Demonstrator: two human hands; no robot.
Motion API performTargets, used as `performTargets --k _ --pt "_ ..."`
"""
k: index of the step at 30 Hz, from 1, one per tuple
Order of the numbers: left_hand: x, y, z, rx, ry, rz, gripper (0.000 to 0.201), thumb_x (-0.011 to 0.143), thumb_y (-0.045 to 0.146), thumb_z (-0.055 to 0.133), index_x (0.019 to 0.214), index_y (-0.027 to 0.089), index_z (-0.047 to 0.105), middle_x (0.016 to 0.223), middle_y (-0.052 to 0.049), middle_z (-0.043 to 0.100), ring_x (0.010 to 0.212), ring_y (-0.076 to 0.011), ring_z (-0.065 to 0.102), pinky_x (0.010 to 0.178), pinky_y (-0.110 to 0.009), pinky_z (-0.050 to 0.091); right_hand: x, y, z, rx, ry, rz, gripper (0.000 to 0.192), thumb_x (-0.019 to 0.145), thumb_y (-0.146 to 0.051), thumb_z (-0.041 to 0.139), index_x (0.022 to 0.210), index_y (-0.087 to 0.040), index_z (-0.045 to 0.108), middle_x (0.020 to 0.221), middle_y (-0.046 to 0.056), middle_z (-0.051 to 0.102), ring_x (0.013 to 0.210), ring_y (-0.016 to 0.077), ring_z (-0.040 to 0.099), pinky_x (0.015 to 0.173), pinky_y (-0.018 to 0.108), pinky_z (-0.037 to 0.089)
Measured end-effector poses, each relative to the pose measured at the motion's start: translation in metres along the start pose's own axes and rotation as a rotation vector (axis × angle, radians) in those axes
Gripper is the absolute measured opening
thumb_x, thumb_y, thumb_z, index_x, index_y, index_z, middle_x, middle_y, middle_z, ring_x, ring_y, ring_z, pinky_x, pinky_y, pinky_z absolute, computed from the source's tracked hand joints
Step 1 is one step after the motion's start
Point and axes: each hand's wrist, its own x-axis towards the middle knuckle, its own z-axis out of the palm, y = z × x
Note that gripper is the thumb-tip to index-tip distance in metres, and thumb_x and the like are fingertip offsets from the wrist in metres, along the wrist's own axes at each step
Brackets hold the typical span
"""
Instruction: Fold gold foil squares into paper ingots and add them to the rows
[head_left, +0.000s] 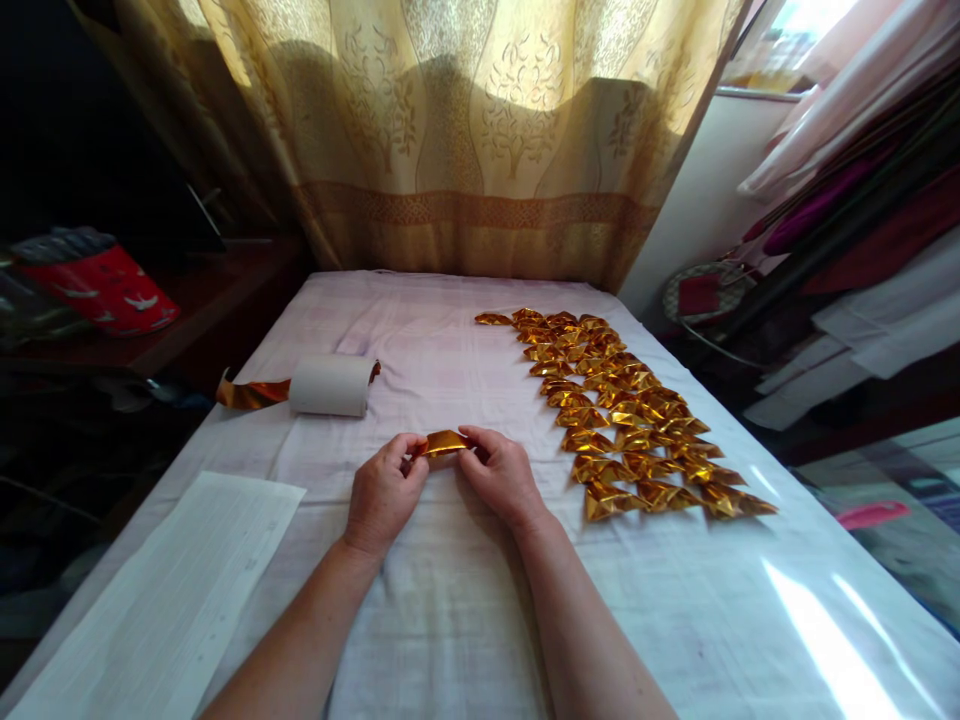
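Note:
A folded gold foil paper ingot (446, 443) is held between my two hands, above the middle of the cloth. My left hand (388, 490) pinches its left end between thumb and fingers. At the other end, the thumb and fingers of my right hand (501, 478) close on its tip. To the right lie several rows of similar gold foil ingots (634, 410). A white cardboard tube (330, 387) rests on its side beyond my left hand, with gold foil sheets (255, 394) sticking out of both its ends.
A pale cloth (420, 320) covers the table. Printed white paper (161, 610) lies at the near left. A red container (112, 290) with dark contents stands on a side shelf. Patterned curtains (480, 130) hang behind, and clothes (885, 250) hang at the right.

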Motion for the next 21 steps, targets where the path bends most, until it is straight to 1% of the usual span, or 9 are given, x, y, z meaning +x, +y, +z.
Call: performTargets --k 2,5,7,9,12,15,21 --pt "-0.0006 0.0002 -0.0002 -0.002 -0.002 0.02 0.024 0.078 0.022 0.054 0.097 0.025 0.069 0.093 0.001 0.077 0.074 -0.0161 0.07 0.075 -0.025 0.053 0.0003 -0.0026 -0.0002 0.008 0.001 0.07 0.034 0.078 -0.018 0.061 0.108 -0.022 0.075 0.097 0.004 0.078 0.081 0.0187 0.072 0.08 0.03 0.056" --pt "-0.0005 -0.0005 -0.0004 0.011 -0.011 0.01 0.026 0.079 0.022 0.054 0.101 0.025 0.068 0.093 0.0 0.077 0.075 -0.0166 0.071 0.074 -0.026 0.053 0.0008 -0.003 0.0003 0.046 -0.009 0.108 0.028 0.082 -0.02 0.059 0.102 -0.023 0.078 0.094 0.003 0.079 0.081 0.019 0.073 0.08 0.03 0.056" --pt "0.0003 -0.0013 -0.0004 0.029 -0.014 -0.011 0.025 0.081 0.025 0.056 0.102 0.024 0.068 0.092 -0.001 0.077 0.075 -0.0172 0.072 0.073 -0.026 0.053 0.001 -0.002 0.001 0.066 0.003 0.106 0.026 0.084 -0.022 0.059 0.101 -0.025 0.078 0.095 0.002 0.079 0.082 0.0189 0.073 0.08 0.029 0.056" --pt "0.0011 -0.0019 -0.0006 0.046 -0.009 -0.024 0.02 0.083 0.029 0.056 0.098 0.023 0.068 0.089 -0.001 0.077 0.074 -0.0176 0.072 0.07 -0.025 0.052 0.001 -0.0011 0.0017 0.063 0.022 0.103 0.025 0.084 -0.023 0.06 0.101 -0.027 0.078 0.095 0.001 0.079 0.083 0.019 0.074 0.079 0.029 0.056" --pt "0.0015 -0.0022 -0.0014 0.055 0.001 0.005 0.017 0.085 0.033 0.056 0.091 0.023 0.068 0.084 0.0 0.077 0.071 -0.0168 0.071 0.067 -0.024 0.051 0.0007 -0.0006 0.0018 0.05 0.038 0.111 0.025 0.083 -0.022 0.061 0.1 -0.028 0.079 0.094 0.0 0.079 0.083 0.0191 0.074 0.079 0.028 0.056" --pt "0.0011 -0.0022 -0.0022 0.051 0.007 0.044 0.018 0.087 0.032 0.054 0.091 0.024 0.07 0.083 0.0 0.077 0.07 -0.0161 0.071 0.066 -0.023 0.049 0.0003 -0.0003 0.0016 0.037 0.031 0.103 0.025 0.084 -0.022 0.061 0.101 -0.028 0.079 0.096 0.001 0.078 0.084 0.0192 0.075 0.079 0.028 0.056" --pt "0.0 -0.0047 -0.0014 0.121 0.005 0.064 0.018 0.087 0.028 0.055 0.094 0.024 0.071 0.086 -0.001 0.077 0.074 -0.017 0.071 0.068 -0.023 0.049 -0.0007 0.0003 0.002 -0.068 0.001 0.066 0.026 0.086 -0.021 0.06 0.105 -0.028 0.077 0.1 0.002 0.078 0.09 0.0204 0.074 0.081 0.028 0.056"
